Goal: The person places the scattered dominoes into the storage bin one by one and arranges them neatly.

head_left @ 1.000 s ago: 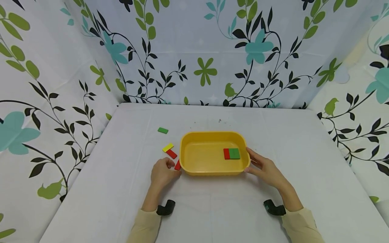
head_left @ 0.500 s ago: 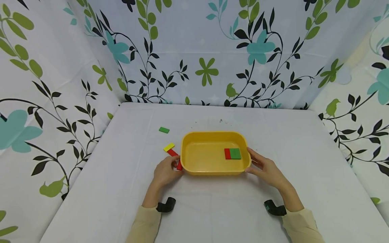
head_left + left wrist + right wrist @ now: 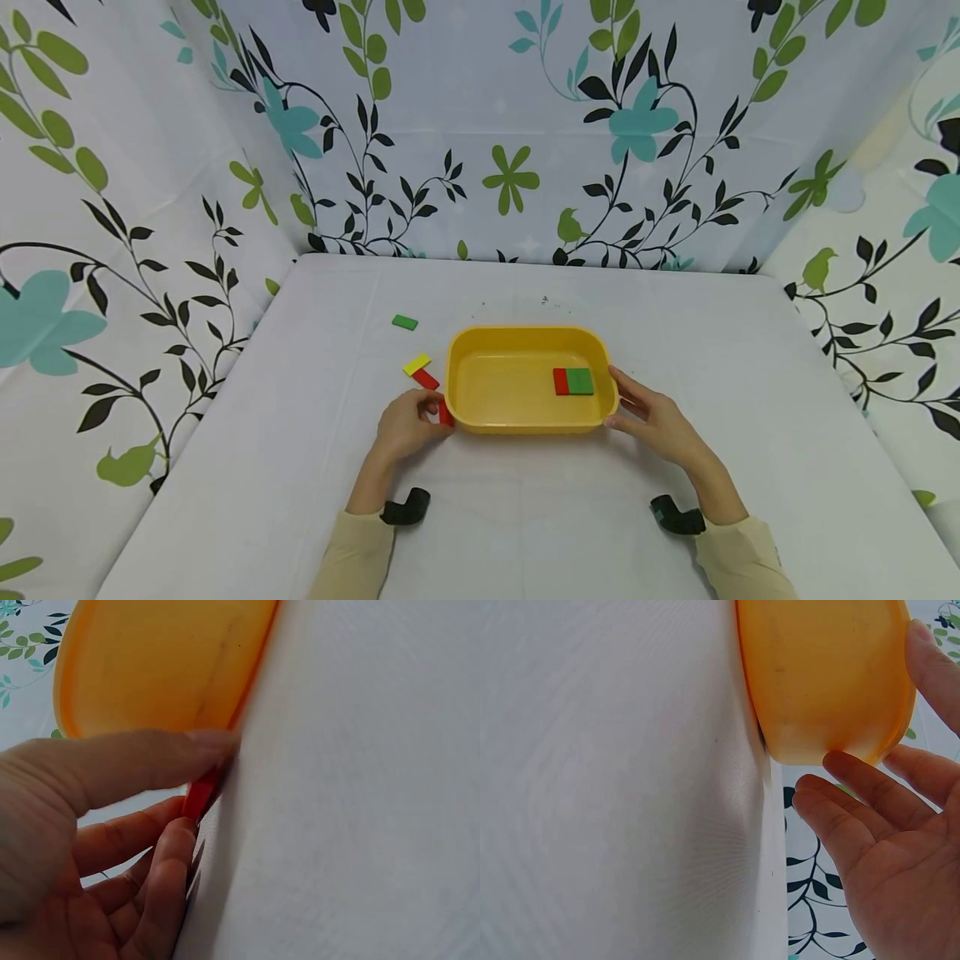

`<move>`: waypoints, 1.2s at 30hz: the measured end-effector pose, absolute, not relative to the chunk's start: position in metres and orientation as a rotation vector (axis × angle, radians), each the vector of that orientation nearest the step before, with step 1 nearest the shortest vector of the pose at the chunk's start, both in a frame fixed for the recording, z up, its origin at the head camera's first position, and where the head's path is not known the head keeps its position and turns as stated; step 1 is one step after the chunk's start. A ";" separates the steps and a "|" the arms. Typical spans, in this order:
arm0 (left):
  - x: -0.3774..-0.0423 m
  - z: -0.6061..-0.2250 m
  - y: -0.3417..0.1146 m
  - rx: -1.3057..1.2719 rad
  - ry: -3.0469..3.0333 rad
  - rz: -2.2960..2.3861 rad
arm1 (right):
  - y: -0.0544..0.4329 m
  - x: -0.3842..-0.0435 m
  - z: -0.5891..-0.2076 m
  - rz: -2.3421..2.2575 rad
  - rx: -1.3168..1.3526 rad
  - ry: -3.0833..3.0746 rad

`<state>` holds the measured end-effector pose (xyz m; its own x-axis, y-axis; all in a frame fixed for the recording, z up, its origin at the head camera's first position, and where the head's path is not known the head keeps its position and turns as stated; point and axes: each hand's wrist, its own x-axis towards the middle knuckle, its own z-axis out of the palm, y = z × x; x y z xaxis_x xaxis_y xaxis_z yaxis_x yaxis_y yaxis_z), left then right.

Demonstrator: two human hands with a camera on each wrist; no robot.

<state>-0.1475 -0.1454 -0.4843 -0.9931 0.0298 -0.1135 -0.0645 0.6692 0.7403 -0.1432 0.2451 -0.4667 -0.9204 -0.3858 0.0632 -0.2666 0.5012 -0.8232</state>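
Note:
In the head view a yellow plastic tray [image 3: 480,382] sits on the white table. Inside it, near the right end, a red block [image 3: 560,382] and a green block [image 3: 580,382] lie side by side. My left hand [image 3: 403,427] is at the tray's left end and pinches another red block [image 3: 446,412] between thumb and fingers. The left wrist view shows this red block [image 3: 199,793] edge-on, close to the tray wall [image 3: 251,682]. My right hand [image 3: 660,421] touches the tray's right end with thumb and fingers spread, also seen in the right wrist view.
Left of the tray, a yellow block [image 3: 417,364] touches a red block [image 3: 426,378]. Farther back lies a green block [image 3: 405,322]. Small dark specks dot the cloth behind the tray. Patterned curtains stand behind the table and at both sides.
My left hand has shifted slightly right, and the red block at its fingertips has turned straighter along the tray's left end. My right hand and the tray keep their places.

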 end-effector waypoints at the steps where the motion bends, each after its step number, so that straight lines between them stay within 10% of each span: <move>1: -0.147 -0.484 -0.146 -0.033 2.753 1.254 | 0.245 -0.143 -0.466 -1.394 -0.567 2.608; 36: -0.145 -0.401 -0.143 0.106 2.466 1.919 | 0.245 -0.144 -0.468 -1.389 -0.577 2.619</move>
<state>-0.1454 -0.1428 -0.4006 -0.9976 0.0624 0.0298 0.0442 0.2445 0.9686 -0.1438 0.2452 -0.4677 -0.9199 -0.3859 0.0701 -0.2746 0.5060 -0.8176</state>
